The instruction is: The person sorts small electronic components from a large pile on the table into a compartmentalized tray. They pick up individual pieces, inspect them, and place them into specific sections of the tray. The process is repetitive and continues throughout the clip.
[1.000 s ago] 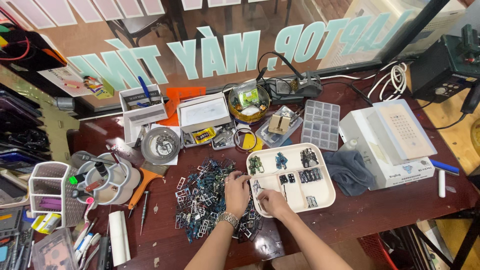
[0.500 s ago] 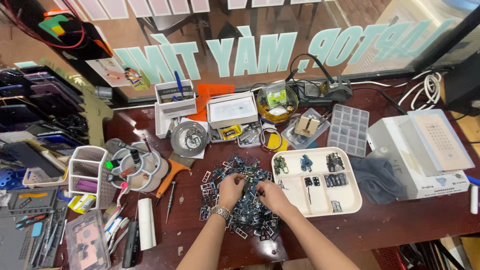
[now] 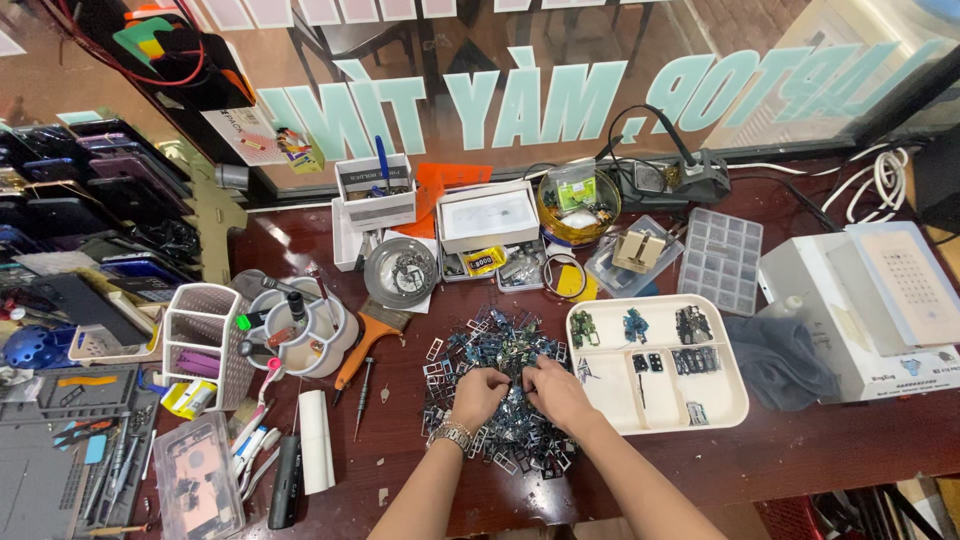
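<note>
My left hand (image 3: 478, 392) and right hand (image 3: 556, 390) meet, fingers curled and pinching into the pile of small metal frames and phone parts (image 3: 497, 370) on the dark red table (image 3: 800, 460). Best to tease one piece loose gently, not drag tangled neighbours. The pile lies right under both hands, just left of the cream sorting tray (image 3: 735, 400)

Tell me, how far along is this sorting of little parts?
Done: a few small groups of parts lie in the white tray. In hand: the left hand and right hand dig in the pile of small frames. Left: most of that pile, unsorted.
</note>
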